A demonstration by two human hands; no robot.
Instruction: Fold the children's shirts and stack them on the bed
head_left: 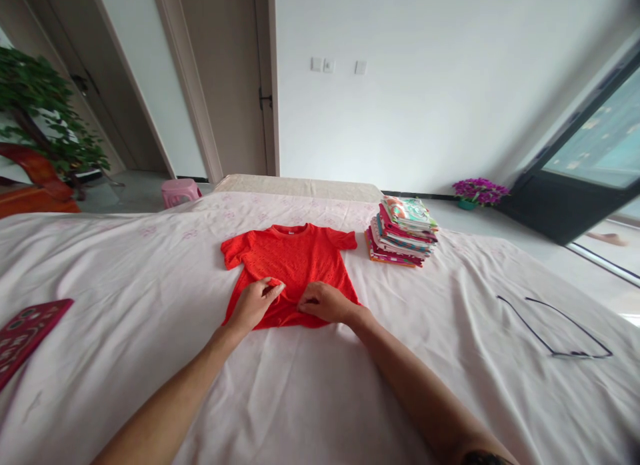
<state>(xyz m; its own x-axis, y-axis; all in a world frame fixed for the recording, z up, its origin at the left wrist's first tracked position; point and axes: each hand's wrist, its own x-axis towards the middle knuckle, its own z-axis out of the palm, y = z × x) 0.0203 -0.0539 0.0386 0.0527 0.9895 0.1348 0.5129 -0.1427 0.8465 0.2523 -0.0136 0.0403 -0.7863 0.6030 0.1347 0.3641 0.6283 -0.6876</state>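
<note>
A red short-sleeved T-shirt (295, 255) lies spread on the pale sheet (300, 398), its collar pointing away from me and its hem toward me. My left hand (253, 303) pinches the fabric at the lower front, with thumb and fingers together. Close beside it, my right hand (323, 301) has its fingers curled down on the lower middle of the shirt, where the cloth bunches a little. What the right fingertips grip is mostly hidden, but they press into the shirt's fabric.
Right of the shirt stands a stack of folded cloths (403, 233). Eyeglasses (575, 353) lie at the right, a dark red patterned item (30, 335) at the left edge. Beyond are a pink stool (181, 192), purple flowers (480, 191) and a leafy plant (45, 111).
</note>
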